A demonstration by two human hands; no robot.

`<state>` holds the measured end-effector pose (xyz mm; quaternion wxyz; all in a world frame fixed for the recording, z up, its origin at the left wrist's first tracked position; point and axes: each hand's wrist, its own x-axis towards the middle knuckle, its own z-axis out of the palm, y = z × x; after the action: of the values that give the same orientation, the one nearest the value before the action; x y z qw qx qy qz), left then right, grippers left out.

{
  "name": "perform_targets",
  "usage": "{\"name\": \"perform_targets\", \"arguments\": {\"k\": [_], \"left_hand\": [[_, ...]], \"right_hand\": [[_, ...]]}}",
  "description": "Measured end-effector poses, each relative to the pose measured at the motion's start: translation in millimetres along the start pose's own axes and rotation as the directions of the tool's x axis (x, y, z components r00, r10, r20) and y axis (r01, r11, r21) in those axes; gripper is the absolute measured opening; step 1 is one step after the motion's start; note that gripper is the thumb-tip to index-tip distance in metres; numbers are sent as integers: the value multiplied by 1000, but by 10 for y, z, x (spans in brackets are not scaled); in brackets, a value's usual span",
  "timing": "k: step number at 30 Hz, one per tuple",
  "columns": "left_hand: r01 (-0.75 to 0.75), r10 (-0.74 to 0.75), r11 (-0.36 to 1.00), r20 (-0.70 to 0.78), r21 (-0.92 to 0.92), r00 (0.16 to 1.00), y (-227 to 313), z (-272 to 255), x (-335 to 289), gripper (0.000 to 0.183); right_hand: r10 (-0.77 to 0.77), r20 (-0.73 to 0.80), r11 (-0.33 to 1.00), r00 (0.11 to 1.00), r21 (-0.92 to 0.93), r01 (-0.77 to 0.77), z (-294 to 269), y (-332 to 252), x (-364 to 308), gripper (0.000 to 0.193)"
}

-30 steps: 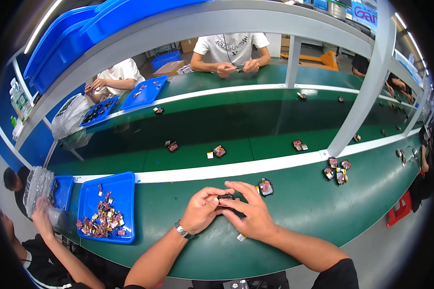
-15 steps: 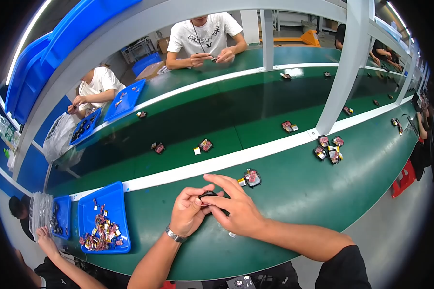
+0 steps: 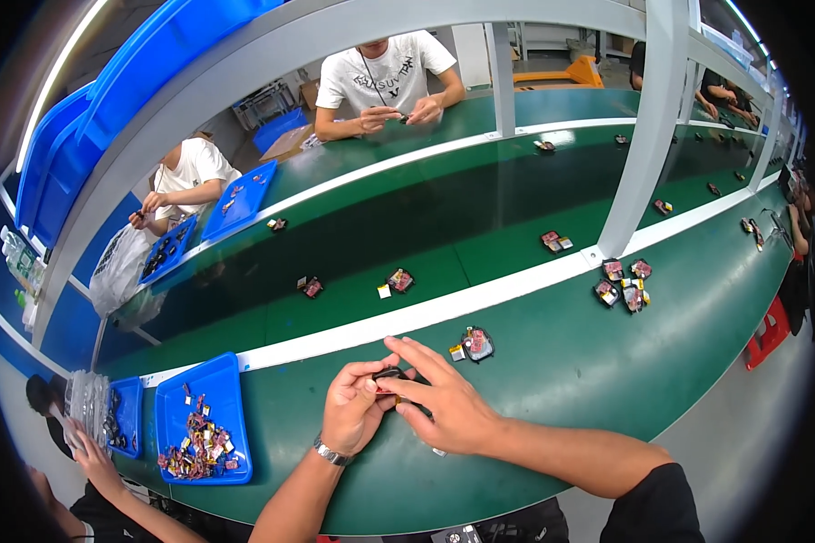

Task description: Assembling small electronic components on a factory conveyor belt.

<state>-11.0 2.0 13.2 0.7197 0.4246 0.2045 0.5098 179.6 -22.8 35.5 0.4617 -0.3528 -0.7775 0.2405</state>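
Observation:
Above the near side of the green table, my left hand (image 3: 351, 416) is closed around a small black casing (image 3: 389, 373), with a bit of red showing at its lower edge. My right hand (image 3: 457, 407) is bent over the same casing, its fingers and thumb against it and the forefinger stretched out past it. Much of the casing is hidden by my fingers. Just beyond my hands lies an open black casing (image 3: 477, 344) with a pinkish-red circuit board in it and a small yellow-and-silver battery beside it.
A blue tray (image 3: 242, 412) of loose circuit boards and batteries stands to my left. Several filled casings (image 3: 632, 294) cluster at right near a grey post (image 3: 638, 172). More units lie on the dark green belt (image 3: 462, 217). Co-workers sit across and at both sides.
The whole view has shifted slightly, so the scene sits a little lower and further right. My hands stay on the casing, with only small finger movement.

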Motion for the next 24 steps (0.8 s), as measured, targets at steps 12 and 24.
{"name": "perform_targets", "arguments": {"k": [12,24], "left_hand": [[187,-184,982,-81,37,980,-50,57,-30,26],[197,-194,980,-102,25,976,-39,113,10,26]], "right_hand": [[-217,-215,950,952,-272,155,-24,73,77,20],[-165,-121,920,979,-377,109,-12,55,86,20]]}}
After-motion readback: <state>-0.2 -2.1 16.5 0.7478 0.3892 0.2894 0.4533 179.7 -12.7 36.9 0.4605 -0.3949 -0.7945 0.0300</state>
